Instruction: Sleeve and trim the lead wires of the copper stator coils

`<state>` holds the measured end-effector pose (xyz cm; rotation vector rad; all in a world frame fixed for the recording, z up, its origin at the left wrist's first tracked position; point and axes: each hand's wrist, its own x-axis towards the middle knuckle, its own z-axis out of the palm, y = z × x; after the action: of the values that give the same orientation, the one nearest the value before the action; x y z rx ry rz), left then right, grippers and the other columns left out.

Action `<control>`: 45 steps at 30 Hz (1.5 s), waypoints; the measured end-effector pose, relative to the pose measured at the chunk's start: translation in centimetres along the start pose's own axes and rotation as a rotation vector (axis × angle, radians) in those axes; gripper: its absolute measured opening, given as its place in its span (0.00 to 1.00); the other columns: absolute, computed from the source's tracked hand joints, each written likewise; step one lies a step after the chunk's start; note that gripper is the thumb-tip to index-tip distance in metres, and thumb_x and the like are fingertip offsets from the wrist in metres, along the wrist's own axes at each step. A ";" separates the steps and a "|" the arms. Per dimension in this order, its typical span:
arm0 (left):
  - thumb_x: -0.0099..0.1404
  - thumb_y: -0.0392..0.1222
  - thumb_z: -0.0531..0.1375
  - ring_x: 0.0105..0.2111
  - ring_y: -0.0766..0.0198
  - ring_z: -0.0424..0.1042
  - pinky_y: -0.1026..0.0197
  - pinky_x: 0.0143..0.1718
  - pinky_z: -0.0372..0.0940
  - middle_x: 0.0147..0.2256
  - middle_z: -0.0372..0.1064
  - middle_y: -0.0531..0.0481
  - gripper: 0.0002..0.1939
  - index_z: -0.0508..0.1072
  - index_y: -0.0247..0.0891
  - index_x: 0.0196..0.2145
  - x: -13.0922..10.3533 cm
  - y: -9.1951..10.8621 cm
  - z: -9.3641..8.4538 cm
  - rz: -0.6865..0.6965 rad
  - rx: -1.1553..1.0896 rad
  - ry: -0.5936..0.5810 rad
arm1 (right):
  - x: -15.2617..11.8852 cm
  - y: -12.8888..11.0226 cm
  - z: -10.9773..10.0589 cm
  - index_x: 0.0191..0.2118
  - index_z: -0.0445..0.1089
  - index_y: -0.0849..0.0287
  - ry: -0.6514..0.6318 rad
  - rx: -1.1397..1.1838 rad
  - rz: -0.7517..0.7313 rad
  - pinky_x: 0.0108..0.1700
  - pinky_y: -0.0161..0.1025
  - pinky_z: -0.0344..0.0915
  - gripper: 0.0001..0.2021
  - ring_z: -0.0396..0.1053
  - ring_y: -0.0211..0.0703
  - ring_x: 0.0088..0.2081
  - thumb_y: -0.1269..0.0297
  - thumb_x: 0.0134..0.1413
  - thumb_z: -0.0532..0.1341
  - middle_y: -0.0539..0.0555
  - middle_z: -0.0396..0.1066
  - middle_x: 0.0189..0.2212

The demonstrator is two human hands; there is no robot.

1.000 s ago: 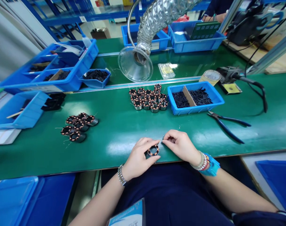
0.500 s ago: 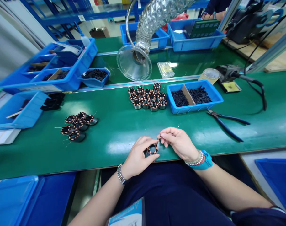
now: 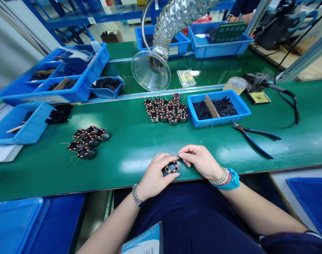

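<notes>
My left hand [image 3: 158, 174] is wrapped around a ring-shaped motor stator [image 3: 172, 167] with copper windings, thumb on its near side and fingers on its far side. It rests at the table's front edge. At the stator's upper right, my right hand [image 3: 200, 160] is closed in a pinch, thumb against forefinger. Whatever sits between those fingertips is too small to make out. Several more stators [image 3: 166, 109] stand grouped beyond my hands, and another cluster of stators [image 3: 88, 141] is on the left.
A divided blue bin [image 3: 219, 108] of black pieces stands right of the stators, with cutting pliers [image 3: 253, 139] in front. An extraction funnel [image 3: 151, 70] hangs over the table. Blue trays [image 3: 78, 88] line the left. A soldering iron [image 3: 280, 88] lies at right. Another person's hand [image 3: 247, 17] shows far back.
My right hand's fingers have drawn closer together, pinching at the stator's upper right edge. My left hand and the stator have hardly moved.
</notes>
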<state>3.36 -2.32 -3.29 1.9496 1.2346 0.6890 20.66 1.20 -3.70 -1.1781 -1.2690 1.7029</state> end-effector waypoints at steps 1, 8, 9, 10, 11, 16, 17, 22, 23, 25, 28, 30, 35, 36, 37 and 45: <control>0.54 0.40 0.61 0.42 0.59 0.62 0.55 0.45 0.59 0.41 0.65 0.48 0.19 0.67 0.41 0.44 0.0 0.0 0.0 -0.003 0.000 0.000 | -0.1 0.0 0.0 0.29 0.68 0.62 -0.007 -0.047 -0.015 0.21 0.30 0.53 0.07 0.55 0.27 0.18 0.63 0.44 0.61 0.45 0.61 0.17; 0.53 0.40 0.61 0.43 0.59 0.62 0.55 0.45 0.59 0.41 0.65 0.47 0.18 0.67 0.40 0.43 0.1 0.0 -0.1 -0.007 -0.003 0.001 | -0.5 0.3 -0.2 0.31 0.69 0.59 0.007 -0.348 -0.239 0.24 0.31 0.59 0.06 0.59 0.30 0.21 0.65 0.48 0.57 0.51 0.67 0.29; 0.53 0.39 0.61 0.43 0.59 0.62 0.55 0.45 0.59 0.41 0.65 0.47 0.18 0.67 0.40 0.43 0.1 0.0 -0.1 -0.007 -0.003 -0.001 | -0.5 0.3 -0.2 0.31 0.69 0.59 0.010 -0.364 -0.248 0.24 0.31 0.60 0.06 0.59 0.30 0.22 0.65 0.49 0.57 0.51 0.67 0.29; 0.53 0.39 0.61 0.43 0.59 0.62 0.56 0.45 0.59 0.40 0.65 0.47 0.18 0.67 0.40 0.43 0.1 0.1 -0.1 -0.008 -0.002 -0.002 | -0.5 0.3 -0.2 0.31 0.69 0.59 0.012 -0.375 -0.254 0.25 0.31 0.60 0.06 0.60 0.30 0.22 0.65 0.49 0.57 0.51 0.68 0.29; 0.53 0.39 0.61 0.43 0.60 0.62 0.56 0.45 0.59 0.40 0.65 0.47 0.18 0.67 0.39 0.43 0.1 0.1 -0.1 -0.008 -0.002 -0.003 | -0.5 0.3 -0.2 0.31 0.69 0.59 0.013 -0.386 -0.260 0.25 0.32 0.60 0.06 0.61 0.31 0.22 0.65 0.49 0.57 0.51 0.68 0.29; 0.53 0.39 0.61 0.43 0.60 0.62 0.56 0.46 0.58 0.40 0.64 0.47 0.18 0.67 0.39 0.44 0.1 0.1 -0.1 -0.008 -0.002 -0.009 | -0.4 0.2 -0.1 0.30 0.70 0.60 0.032 -0.420 -0.322 0.33 0.34 0.63 0.05 0.65 0.35 0.29 0.67 0.49 0.57 0.51 0.69 0.28; 0.53 0.39 0.61 0.43 0.60 0.62 0.56 0.46 0.58 0.40 0.64 0.47 0.18 0.67 0.39 0.44 0.1 0.1 -0.1 -0.008 -0.003 -0.009 | -0.4 0.1 -0.1 0.30 0.70 0.60 0.035 -0.423 -0.332 0.33 0.35 0.63 0.05 0.66 0.36 0.30 0.67 0.49 0.57 0.51 0.69 0.28; 0.54 0.39 0.61 0.43 0.59 0.62 0.54 0.45 0.59 0.41 0.65 0.47 0.19 0.67 0.42 0.45 0.1 0.0 -0.1 -0.003 -0.009 -0.004 | -0.5 0.1 -0.1 0.30 0.70 0.59 0.045 -0.429 -0.344 0.34 0.35 0.64 0.05 0.66 0.36 0.31 0.67 0.49 0.57 0.52 0.69 0.28; 0.53 0.39 0.61 0.43 0.59 0.62 0.54 0.45 0.59 0.41 0.65 0.47 0.19 0.67 0.42 0.45 0.1 0.0 -0.1 -0.004 -0.009 -0.004 | -0.5 0.2 -0.1 0.29 0.70 0.59 0.044 -0.428 -0.346 0.34 0.35 0.64 0.04 0.66 0.36 0.31 0.67 0.49 0.57 0.52 0.69 0.28; 0.54 0.39 0.61 0.43 0.59 0.62 0.54 0.46 0.59 0.41 0.65 0.47 0.20 0.67 0.42 0.46 0.1 0.0 -0.1 -0.005 -0.008 -0.005 | -0.5 0.2 0.0 0.29 0.70 0.59 0.046 -0.426 -0.349 0.34 0.35 0.64 0.04 0.66 0.36 0.31 0.68 0.49 0.57 0.52 0.69 0.28; 0.54 0.39 0.61 0.43 0.59 0.63 0.54 0.46 0.59 0.41 0.65 0.47 0.20 0.67 0.43 0.46 0.1 0.0 -0.1 -0.003 -0.011 0.000 | -0.5 0.2 0.0 0.30 0.70 0.59 0.053 -0.427 -0.347 0.34 0.35 0.64 0.05 0.66 0.36 0.31 0.67 0.49 0.57 0.51 0.69 0.28; 0.54 0.39 0.61 0.43 0.59 0.63 0.54 0.45 0.59 0.41 0.64 0.47 0.20 0.67 0.43 0.46 0.0 -0.1 0.0 -0.001 -0.014 0.005 | -0.4 0.2 -0.1 0.30 0.70 0.59 0.056 -0.431 -0.346 0.34 0.35 0.64 0.05 0.66 0.36 0.31 0.67 0.49 0.57 0.52 0.69 0.28; 0.54 0.39 0.61 0.43 0.59 0.62 0.55 0.45 0.59 0.41 0.64 0.47 0.21 0.66 0.43 0.47 0.0 -0.1 0.0 0.002 -0.014 -0.002 | -0.5 0.4 -0.2 0.30 0.68 0.59 0.064 -0.519 -0.412 0.33 0.35 0.64 0.05 0.65 0.36 0.31 0.68 0.51 0.56 0.52 0.68 0.28; 0.54 0.39 0.61 0.43 0.59 0.62 0.55 0.45 0.59 0.41 0.64 0.47 0.21 0.66 0.42 0.47 0.0 -0.1 0.0 0.002 -0.012 -0.005 | -0.6 0.6 -0.1 0.30 0.68 0.60 0.070 -0.575 -0.460 0.33 0.35 0.63 0.05 0.65 0.36 0.30 0.69 0.51 0.55 0.53 0.68 0.28; 0.54 0.39 0.61 0.43 0.59 0.62 0.55 0.45 0.59 0.41 0.64 0.47 0.21 0.66 0.41 0.46 0.0 -0.1 0.0 0.002 -0.010 -0.007 | -0.6 0.7 0.0 0.31 0.68 0.60 0.076 -0.650 -0.522 0.33 0.35 0.63 0.06 0.64 0.37 0.31 0.70 0.52 0.54 0.53 0.67 0.28; 0.54 0.39 0.61 0.43 0.58 0.63 0.53 0.45 0.59 0.42 0.64 0.47 0.22 0.64 0.41 0.47 0.0 0.0 0.0 -0.007 -0.006 -0.004 | -0.9 0.4 -0.3 0.35 0.67 0.62 -0.021 -0.797 -0.599 0.35 0.38 0.63 0.08 0.63 0.38 0.32 0.69 0.53 0.52 0.56 0.67 0.31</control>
<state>3.35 -2.32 -3.31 1.9395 1.2353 0.6840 21.22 0.42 -3.86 -1.0140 -2.1471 0.7746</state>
